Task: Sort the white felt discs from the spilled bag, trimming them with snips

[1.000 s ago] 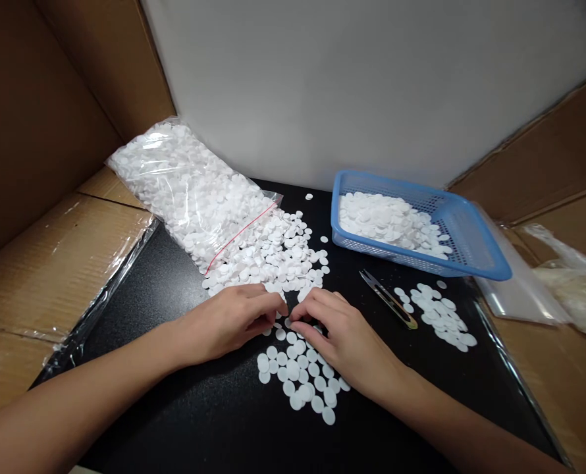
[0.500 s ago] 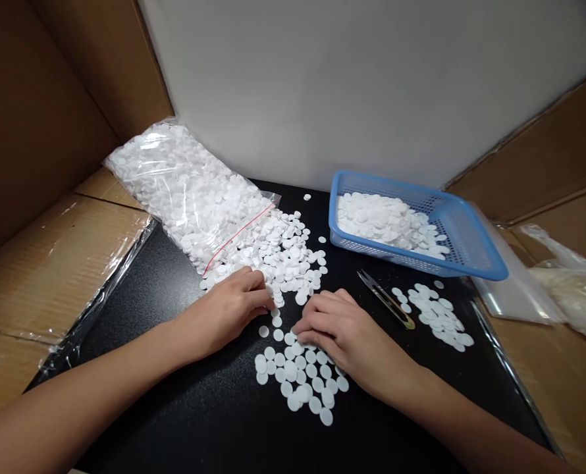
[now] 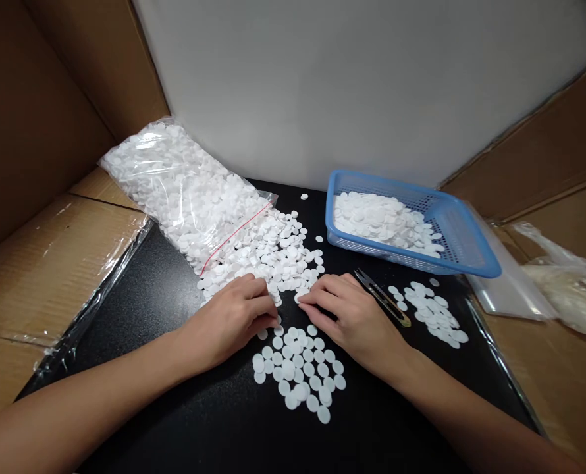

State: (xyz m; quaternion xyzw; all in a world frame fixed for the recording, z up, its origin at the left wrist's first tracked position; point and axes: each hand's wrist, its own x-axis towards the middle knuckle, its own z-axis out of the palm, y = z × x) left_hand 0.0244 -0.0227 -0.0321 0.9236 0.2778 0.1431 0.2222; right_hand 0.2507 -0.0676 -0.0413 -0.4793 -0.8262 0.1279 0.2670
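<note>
Black tabletop point(image 3: 184, 421) lies beneath both hands. The left hand point(image 3: 234, 315) and right hand point(image 3: 357, 319) curl with fingertips drawn together (whether either pinches a disc, I cannot tell) just short of the spilled heap point(image 3: 283, 257). Working well here probably means light fingertips, few discs at once, leaving the spread discs point(image 3: 298, 361) between the forearms undisturbed.

No legible text, label, brand, number or sign appears on the clear bag point(image 3: 169, 178), the white discs point(image 3: 298, 362), the blue basket point(image 3: 451, 261), the cardboard point(image 3: 51, 270) or the pale wall point(image 3: 293, 85). The red line point(image 3: 236, 236) across the clear bag is a plain stripe without readable characters. Any marking on the snips point(image 3: 386, 301) is too small to make out.
</note>
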